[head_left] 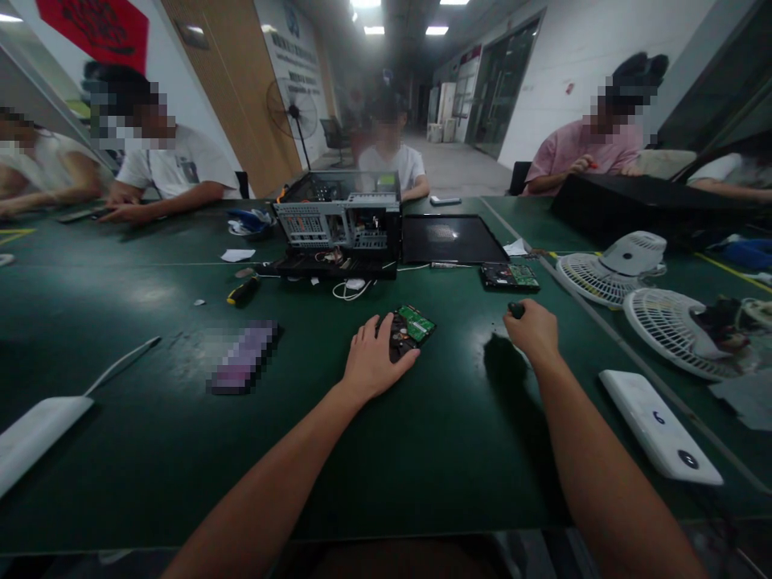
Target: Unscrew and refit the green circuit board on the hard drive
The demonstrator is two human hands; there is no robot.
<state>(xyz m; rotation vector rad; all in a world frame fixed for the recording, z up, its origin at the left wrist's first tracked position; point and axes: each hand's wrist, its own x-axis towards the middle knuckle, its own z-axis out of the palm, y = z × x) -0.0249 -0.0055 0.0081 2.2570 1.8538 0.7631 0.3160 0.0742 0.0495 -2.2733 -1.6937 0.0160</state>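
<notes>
My left hand lies over a hard drive on the green table, its fingers along the left side and the thumb by the near edge. The drive's green circuit board faces up, partly covered by the hand. To the right, my right hand is raised above the table and closed around a dark-handled tool. Only a rounded dark end of it shows; the rest is hidden in the fist. Beyond that hand lies a second hard drive.
An opened computer case stands ahead, beside a black side panel. A yellow-black screwdriver and a phone lie left. White fan parts and a white power bank are right. Several people sit around the table.
</notes>
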